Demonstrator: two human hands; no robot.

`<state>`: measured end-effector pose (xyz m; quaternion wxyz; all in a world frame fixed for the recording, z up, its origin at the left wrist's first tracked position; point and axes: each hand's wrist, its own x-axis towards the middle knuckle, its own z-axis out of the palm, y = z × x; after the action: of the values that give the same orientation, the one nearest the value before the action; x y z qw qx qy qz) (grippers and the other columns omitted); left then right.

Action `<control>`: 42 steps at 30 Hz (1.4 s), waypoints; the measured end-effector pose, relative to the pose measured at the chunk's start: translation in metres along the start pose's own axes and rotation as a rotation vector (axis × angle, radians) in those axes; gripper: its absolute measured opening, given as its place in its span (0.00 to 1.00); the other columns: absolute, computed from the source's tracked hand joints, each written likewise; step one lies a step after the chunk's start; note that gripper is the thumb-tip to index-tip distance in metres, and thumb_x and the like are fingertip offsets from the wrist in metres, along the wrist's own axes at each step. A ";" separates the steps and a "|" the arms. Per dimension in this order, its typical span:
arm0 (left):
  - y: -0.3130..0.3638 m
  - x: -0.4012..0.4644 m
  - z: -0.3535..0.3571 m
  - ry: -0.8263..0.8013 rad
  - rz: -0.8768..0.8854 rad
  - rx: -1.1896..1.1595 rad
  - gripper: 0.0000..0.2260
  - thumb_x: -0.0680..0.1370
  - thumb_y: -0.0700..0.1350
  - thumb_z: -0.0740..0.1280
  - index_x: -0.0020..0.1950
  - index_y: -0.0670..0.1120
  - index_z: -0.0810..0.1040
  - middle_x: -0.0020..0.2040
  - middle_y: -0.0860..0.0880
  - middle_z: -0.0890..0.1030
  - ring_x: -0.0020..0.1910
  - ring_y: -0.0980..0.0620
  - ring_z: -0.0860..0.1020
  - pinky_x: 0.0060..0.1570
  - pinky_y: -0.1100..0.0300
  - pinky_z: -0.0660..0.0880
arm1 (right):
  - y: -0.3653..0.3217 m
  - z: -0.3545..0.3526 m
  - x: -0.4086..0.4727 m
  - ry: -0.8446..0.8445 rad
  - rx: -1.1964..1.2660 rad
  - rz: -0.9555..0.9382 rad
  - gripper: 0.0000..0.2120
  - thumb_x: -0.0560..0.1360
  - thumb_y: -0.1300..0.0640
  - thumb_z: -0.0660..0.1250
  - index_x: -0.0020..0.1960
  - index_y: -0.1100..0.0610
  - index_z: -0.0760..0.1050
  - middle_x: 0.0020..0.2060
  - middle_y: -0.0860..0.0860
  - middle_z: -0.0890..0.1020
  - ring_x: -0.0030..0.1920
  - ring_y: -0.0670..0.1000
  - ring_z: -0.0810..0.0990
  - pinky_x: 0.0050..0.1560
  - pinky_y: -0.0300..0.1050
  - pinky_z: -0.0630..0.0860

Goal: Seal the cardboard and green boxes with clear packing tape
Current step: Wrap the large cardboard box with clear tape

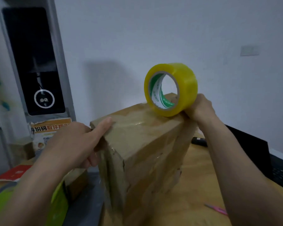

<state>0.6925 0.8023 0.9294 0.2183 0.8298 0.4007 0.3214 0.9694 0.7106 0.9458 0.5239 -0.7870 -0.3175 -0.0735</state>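
Scissors (216,209) with pink handles lie on the wooden table (203,185), nearest the camera, below the right forearm. Left of the left forearm sits the green box (59,199), partly hidden. Between the two hands stands the cardboard box (145,152), upright, with glossy clear tape already across its top. The left hand (75,142) clasps the box's near-left top corner, thumb straight along the top edge and fingers curled down the side face. Farther back, the right hand (201,106) grips the tape roll (171,89) from behind, fingers curled round its rim; the roll stands on edge on the box's far top corner. Beyond the right hand lies a black laptop (252,152).
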 end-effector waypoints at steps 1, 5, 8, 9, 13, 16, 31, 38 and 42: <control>0.001 0.000 -0.004 0.003 -0.005 -0.011 0.39 0.67 0.73 0.51 0.33 0.37 0.80 0.24 0.44 0.80 0.25 0.46 0.80 0.36 0.56 0.76 | -0.007 0.002 0.004 -0.023 -0.030 -0.005 0.12 0.76 0.51 0.64 0.35 0.50 0.68 0.45 0.57 0.75 0.57 0.62 0.72 0.61 0.58 0.72; -0.003 -0.005 -0.010 0.017 0.013 0.026 0.35 0.72 0.70 0.53 0.28 0.41 0.78 0.22 0.47 0.79 0.20 0.54 0.77 0.33 0.60 0.71 | -0.010 0.030 0.009 -0.168 -0.013 0.016 0.13 0.59 0.43 0.64 0.34 0.52 0.77 0.48 0.57 0.82 0.59 0.62 0.76 0.61 0.57 0.71; -0.011 -0.006 -0.013 0.041 0.033 0.119 0.31 0.75 0.67 0.56 0.24 0.44 0.75 0.19 0.51 0.76 0.19 0.58 0.74 0.32 0.61 0.67 | -0.005 0.045 0.013 -0.196 0.080 0.037 0.17 0.55 0.38 0.65 0.34 0.49 0.81 0.47 0.52 0.84 0.56 0.59 0.78 0.63 0.59 0.71; -0.012 -0.006 -0.013 0.069 0.049 0.168 0.31 0.76 0.66 0.57 0.24 0.45 0.73 0.18 0.51 0.74 0.20 0.57 0.74 0.31 0.60 0.66 | -0.004 0.047 0.014 -0.191 0.108 0.047 0.15 0.55 0.39 0.67 0.33 0.48 0.82 0.46 0.51 0.84 0.55 0.59 0.78 0.63 0.59 0.71; -0.002 0.009 -0.010 0.345 0.165 0.209 0.28 0.66 0.74 0.63 0.34 0.47 0.74 0.32 0.52 0.76 0.35 0.52 0.76 0.37 0.55 0.71 | -0.010 0.047 0.006 -0.183 0.308 0.044 0.04 0.66 0.56 0.71 0.36 0.51 0.85 0.47 0.47 0.84 0.55 0.53 0.79 0.64 0.51 0.72; 0.005 0.050 -0.009 -0.281 -0.013 -0.083 0.36 0.61 0.78 0.61 0.50 0.49 0.81 0.48 0.51 0.82 0.51 0.49 0.79 0.55 0.53 0.74 | -0.010 0.046 0.000 -0.197 0.394 0.022 0.09 0.74 0.66 0.66 0.49 0.58 0.83 0.48 0.50 0.82 0.54 0.49 0.77 0.57 0.40 0.72; -0.011 0.093 0.014 -0.681 0.118 -0.731 0.20 0.68 0.40 0.75 0.59 0.51 0.77 0.49 0.54 0.85 0.46 0.56 0.84 0.41 0.65 0.79 | -0.009 0.061 0.006 -0.164 0.264 -0.024 0.09 0.71 0.54 0.67 0.35 0.49 0.83 0.49 0.47 0.84 0.59 0.54 0.76 0.64 0.54 0.69; -0.004 0.090 0.005 -0.584 0.216 -0.480 0.27 0.66 0.52 0.77 0.64 0.60 0.76 0.55 0.57 0.84 0.55 0.56 0.82 0.52 0.63 0.77 | -0.063 0.058 -0.013 -0.358 0.183 -0.337 0.29 0.72 0.41 0.71 0.67 0.54 0.72 0.59 0.48 0.77 0.59 0.46 0.75 0.61 0.44 0.72; -0.001 0.090 0.001 -0.568 0.247 -0.488 0.34 0.65 0.49 0.80 0.69 0.55 0.73 0.58 0.52 0.83 0.57 0.53 0.81 0.60 0.55 0.76 | -0.096 0.067 -0.020 -0.457 0.225 -0.446 0.12 0.70 0.50 0.75 0.45 0.55 0.76 0.35 0.46 0.78 0.34 0.41 0.76 0.35 0.32 0.71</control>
<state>0.7351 0.8754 0.9602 0.4711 0.8513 0.1332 0.1887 0.8839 0.7846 0.9817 0.4938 -0.6314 -0.5973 0.0276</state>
